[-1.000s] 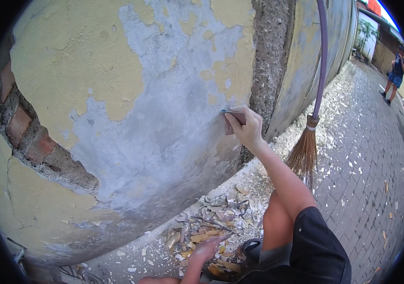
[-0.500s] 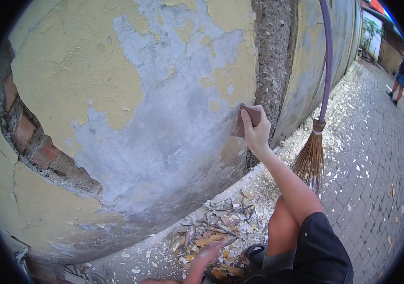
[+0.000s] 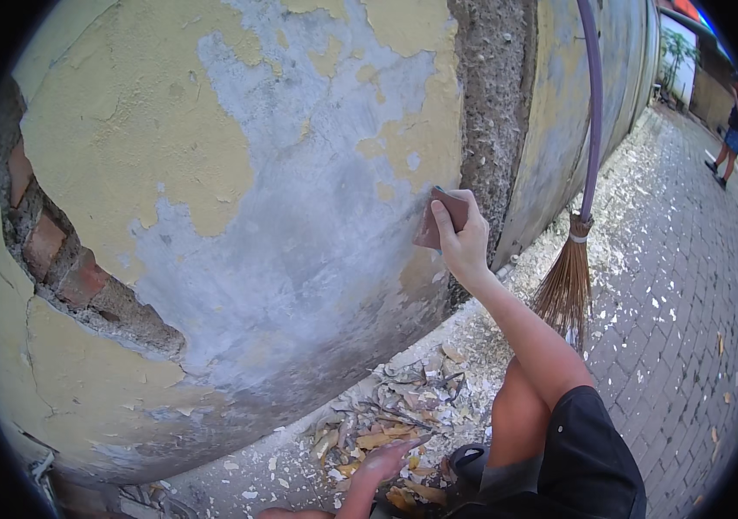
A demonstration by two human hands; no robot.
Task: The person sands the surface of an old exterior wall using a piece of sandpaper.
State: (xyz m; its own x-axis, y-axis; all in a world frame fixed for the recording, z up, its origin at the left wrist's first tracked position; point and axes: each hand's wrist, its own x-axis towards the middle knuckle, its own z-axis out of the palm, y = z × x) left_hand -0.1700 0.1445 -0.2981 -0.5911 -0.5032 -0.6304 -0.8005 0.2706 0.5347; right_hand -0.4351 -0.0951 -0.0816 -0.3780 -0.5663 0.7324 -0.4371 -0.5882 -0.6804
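My right hand (image 3: 466, 235) is closed on a reddish-brown folded sheet of sandpaper (image 3: 449, 208), thumb across its face. The sheet rests against a curved wall (image 3: 291, 251) whose yellow paint has peeled away to grey plaster. Where hand and sheet meet the wall, they are just left of a rough vertical concrete strip (image 3: 494, 112). Low in the view, my left hand (image 3: 382, 465) hangs over dry leaves (image 3: 399, 432) and paint flakes. Its fingers look stretched out, and a dark pointed tip beyond them cannot be made out clearly.
A broom (image 3: 568, 281) with a purple handle stands bristles down, right of my right forearm. Pale paint chips litter the brick paving (image 3: 671, 285). At left, a broken gap exposes red bricks (image 3: 81, 277). Another person (image 3: 734, 134) stands far off on the right.
My right hand and the sandpaper have moved slightly left along the wall. The left hand has stayed in nearly the same place.
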